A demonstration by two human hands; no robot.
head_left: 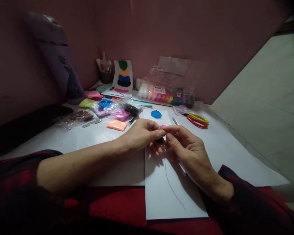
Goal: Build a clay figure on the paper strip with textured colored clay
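Note:
Both hands meet over a white paper strip. My left hand is closed round a small black piece, which its fingers partly hide. My right hand touches the left fingertips, thumb and index finger pinched together; whatever lies between them is too small to make out. A thin dark curved line runs down the paper below the fingers. Beyond the hands, the paper bears a textured blue round patch and a pink bit, partly covered by the fingers.
Red-and-yellow scissors lie at the right. Soft colored packets and an orange packet are at the left. Behind stand a painted card, a pen cup, a bag of colored clay and a tall purple container.

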